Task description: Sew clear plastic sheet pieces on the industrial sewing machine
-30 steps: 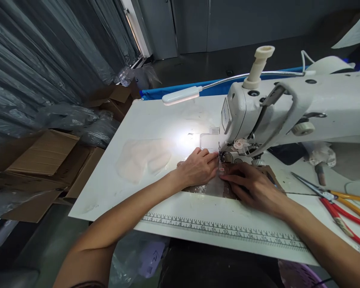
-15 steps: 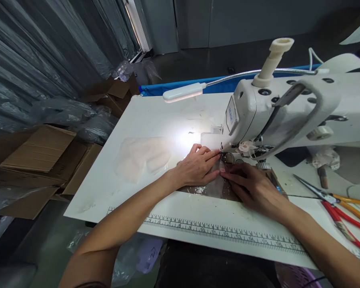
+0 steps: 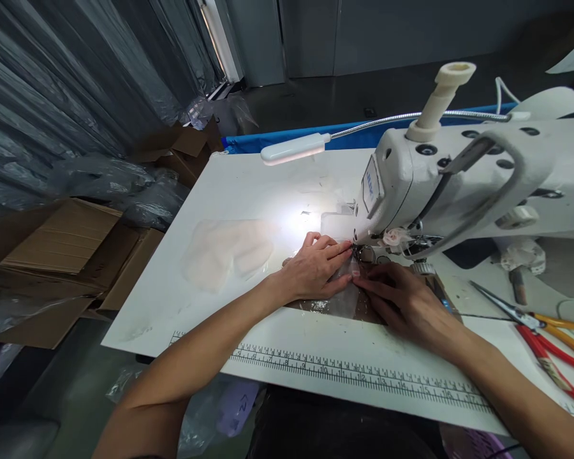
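The white sewing machine [image 3: 397,172] stands at the right, and its needle area [image 3: 358,252] is partly hidden behind my fingertips. My left hand [image 3: 313,271] lies flat with its fingers stretched towards the needle, pressing on a thin, sheer piece of fabric [image 3: 343,304]. Close by on the right, my right hand [image 3: 402,296] pinches the fabric's edge between thumb and forefinger, just in front of the needle. A brown surface shows beneath the sheer fabric. Pale, skin-toned sheer pieces [image 3: 220,252] lie flat on the white table [image 3: 172,299] to the left.
Scissors with red handles [image 3: 548,363] and an orange-handled tool [image 3: 564,324] lie at the right. A ruler strip [image 3: 363,377] runs along the front edge. A lamp [image 3: 294,150] lights the table. Open cardboard boxes [image 3: 62,236] and plastic bags stand at the left.
Both hands stay almost in place on the fabric. The view has shifted slightly, so the machine and scissors appear a little further right.
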A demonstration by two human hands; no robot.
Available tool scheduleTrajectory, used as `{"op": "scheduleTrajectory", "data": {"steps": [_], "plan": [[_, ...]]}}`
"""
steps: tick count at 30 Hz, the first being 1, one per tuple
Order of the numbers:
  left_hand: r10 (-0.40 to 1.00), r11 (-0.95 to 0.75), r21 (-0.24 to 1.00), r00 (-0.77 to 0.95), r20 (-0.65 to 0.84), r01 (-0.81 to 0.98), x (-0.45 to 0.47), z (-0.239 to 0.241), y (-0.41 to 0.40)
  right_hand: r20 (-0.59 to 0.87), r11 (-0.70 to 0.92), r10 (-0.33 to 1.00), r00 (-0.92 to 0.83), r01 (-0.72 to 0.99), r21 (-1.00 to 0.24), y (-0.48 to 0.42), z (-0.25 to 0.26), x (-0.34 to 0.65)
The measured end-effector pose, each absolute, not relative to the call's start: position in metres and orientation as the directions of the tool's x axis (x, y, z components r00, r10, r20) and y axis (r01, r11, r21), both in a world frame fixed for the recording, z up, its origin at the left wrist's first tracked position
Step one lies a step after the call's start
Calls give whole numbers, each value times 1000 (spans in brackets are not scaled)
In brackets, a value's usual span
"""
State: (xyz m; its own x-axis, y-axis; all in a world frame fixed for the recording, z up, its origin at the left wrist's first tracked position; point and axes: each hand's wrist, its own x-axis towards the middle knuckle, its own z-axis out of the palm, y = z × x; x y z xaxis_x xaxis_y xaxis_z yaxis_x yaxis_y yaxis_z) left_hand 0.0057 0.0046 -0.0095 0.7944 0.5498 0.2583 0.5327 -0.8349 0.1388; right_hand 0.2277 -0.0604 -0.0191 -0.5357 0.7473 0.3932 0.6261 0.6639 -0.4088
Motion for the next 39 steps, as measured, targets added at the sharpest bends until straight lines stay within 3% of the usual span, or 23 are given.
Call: {"op": "scheduleTrajectory", "data": {"steps": [39], "plan": [[566, -818, 64, 781, 264, 571, 11, -8, -5, 317, 584, 811, -492, 643, -495, -63, -26, 231]]}}
